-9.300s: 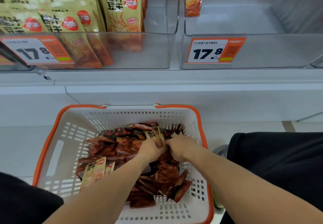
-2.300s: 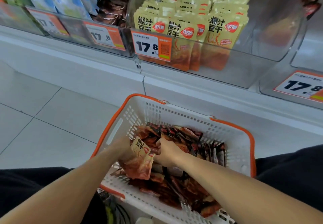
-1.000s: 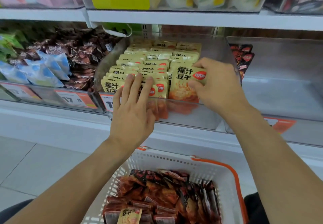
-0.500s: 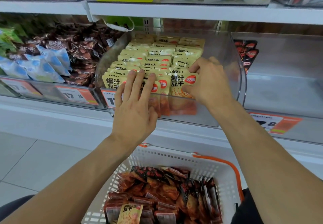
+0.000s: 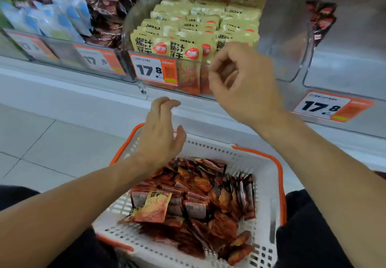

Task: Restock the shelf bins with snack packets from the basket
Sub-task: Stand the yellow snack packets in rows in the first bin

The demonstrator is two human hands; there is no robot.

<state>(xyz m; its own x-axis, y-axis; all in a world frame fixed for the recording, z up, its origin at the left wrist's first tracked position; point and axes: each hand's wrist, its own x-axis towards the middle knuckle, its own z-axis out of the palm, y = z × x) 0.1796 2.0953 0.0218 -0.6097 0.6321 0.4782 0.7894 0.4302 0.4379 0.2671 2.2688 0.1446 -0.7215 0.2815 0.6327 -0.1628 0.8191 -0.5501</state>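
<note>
A white basket with an orange rim (image 5: 269,196) sits below the shelf, holding several dark red snack packets (image 5: 211,192) and one yellow packet (image 5: 153,207) lying on top. Above it a clear shelf bin (image 5: 292,44) is packed with rows of yellow snack packets (image 5: 188,27). My left hand (image 5: 160,134) hovers empty over the basket's far rim, fingers loosely bent. My right hand (image 5: 240,79) hangs in front of the bin's right front, fingers loosely curled and holding nothing.
To the left another bin holds blue packets (image 5: 60,17) and dark brown packets (image 5: 106,10). To the right a nearly bare clear bin (image 5: 351,69) has a few dark red packets (image 5: 321,21) at its back. Orange price tags (image 5: 156,70) line the bin fronts. Tiled floor (image 5: 41,142) lies left.
Both hands have pulled back out of the yellow-packet bin and down. The right hand has let go of the yellow packet, which now stands in the bin. The view has tilted down toward the basket.
</note>
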